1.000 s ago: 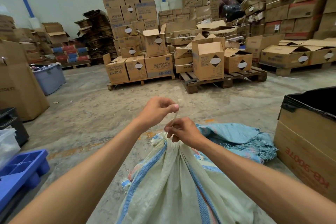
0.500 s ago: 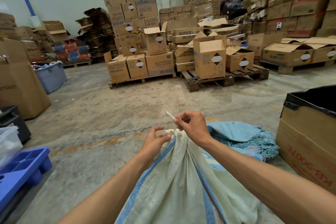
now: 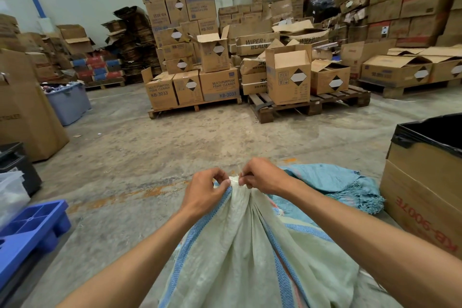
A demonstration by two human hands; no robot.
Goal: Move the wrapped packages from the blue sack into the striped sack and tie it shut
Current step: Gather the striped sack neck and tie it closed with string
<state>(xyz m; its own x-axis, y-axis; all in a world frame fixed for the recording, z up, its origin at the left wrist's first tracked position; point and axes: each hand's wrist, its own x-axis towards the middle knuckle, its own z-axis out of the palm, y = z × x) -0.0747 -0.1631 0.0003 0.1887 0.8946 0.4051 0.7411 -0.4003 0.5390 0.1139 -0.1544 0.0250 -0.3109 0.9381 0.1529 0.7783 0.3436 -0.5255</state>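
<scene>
- Tying comes last, and it is going on now: the striped sack (image 3: 250,252) stands full, its top bunched.
- The left hand (image 3: 207,190) and right hand (image 3: 265,179) pinch a thin tie (image 3: 234,179) at its neck.
- The blue sack (image 3: 332,182) lies flat just behind.
- A lined box (image 3: 425,182) is near on the right; the floor (image 3: 150,152) ahead is open.

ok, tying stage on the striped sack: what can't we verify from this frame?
Head view only:
- Knot or tie: hidden between the left hand and right hand at the striped sack neck.
- Packages: sack fabric covers them.
- Blue sack contents: lies crumpled, inside unseen.
- Striped sack's base: cut off by bottom edge.
</scene>
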